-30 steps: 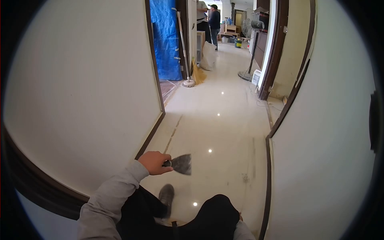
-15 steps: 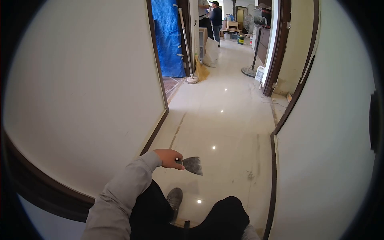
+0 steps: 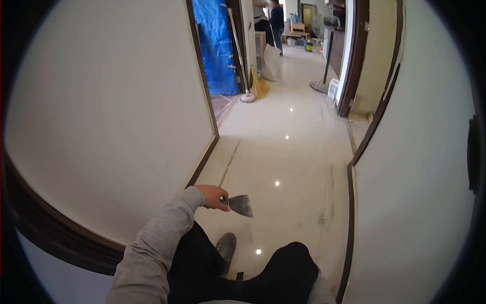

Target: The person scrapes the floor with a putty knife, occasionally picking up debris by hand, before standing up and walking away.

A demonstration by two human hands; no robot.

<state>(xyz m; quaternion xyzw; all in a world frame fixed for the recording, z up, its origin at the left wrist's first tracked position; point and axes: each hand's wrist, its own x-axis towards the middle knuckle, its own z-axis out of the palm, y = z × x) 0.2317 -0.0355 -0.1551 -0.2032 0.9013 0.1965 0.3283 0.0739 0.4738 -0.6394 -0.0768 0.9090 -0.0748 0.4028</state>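
My left hand point(image 3: 212, 196) grips the handle of a putty knife point(image 3: 241, 205), its wide grey blade pointing right, held above the pale tiled floor point(image 3: 283, 162). Most of the handle is hidden in my fingers. Of my right arm only a bit of grey sleeve point(image 3: 322, 290) shows beside my knee; the hand itself is out of sight. One dark shoe point(image 3: 226, 248) rests on the tiles below the knife.
White walls with dark skirting point(image 3: 349, 218) line both sides. Ahead stand a long-handled mop point(image 3: 246, 96), a broom point(image 3: 260, 88), a white sack point(image 3: 271, 65) and a pedestal fan point(image 3: 330, 55). A blue sheet point(image 3: 216, 48) covers the left doorway. Two people point(image 3: 277, 23) stand far off.
The view has shifted slightly, so the corridor sits a little further right and higher. My left hand still holds the putty knife, in nearly the same pose.
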